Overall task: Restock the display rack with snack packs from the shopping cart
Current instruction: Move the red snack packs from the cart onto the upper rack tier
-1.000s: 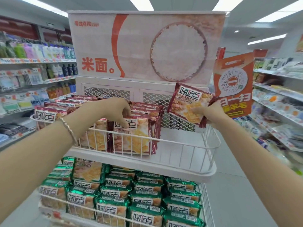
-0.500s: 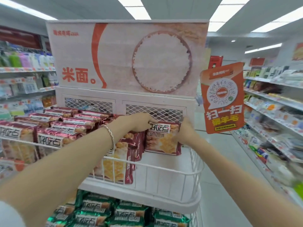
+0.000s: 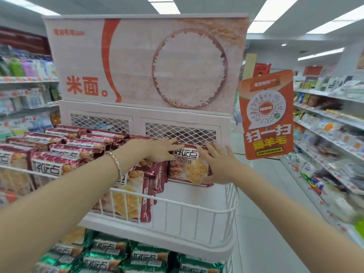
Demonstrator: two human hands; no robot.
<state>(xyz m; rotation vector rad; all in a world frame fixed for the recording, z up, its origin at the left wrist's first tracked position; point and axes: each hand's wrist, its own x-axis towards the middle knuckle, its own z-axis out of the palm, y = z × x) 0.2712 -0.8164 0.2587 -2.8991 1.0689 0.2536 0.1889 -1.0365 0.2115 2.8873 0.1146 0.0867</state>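
Note:
A maroon snack pack (image 3: 189, 170) stands upright against the mesh back of the white display rack (image 3: 197, 211), on the top shelf's right side. My right hand (image 3: 218, 166) lies flat on its front with fingers spread and straight. My left hand (image 3: 161, 149) rests on the pack's upper left corner, fingers extended toward the mesh. Several more maroon packs (image 3: 65, 152) fill the shelf's left part, some standing at the front rail. No shopping cart is in view.
Green snack packs (image 3: 118, 257) fill the lower shelf. An orange QR sign (image 3: 266, 115) hangs at the rack's right. A large rice poster (image 3: 145, 62) tops the rack. Stocked store shelves (image 3: 331, 134) line the aisle on the right and the left.
My right hand carried the maroon pack down from the air to the shelf's back and then opened flat on it. My left hand moved right from the front packs to this pack's top.

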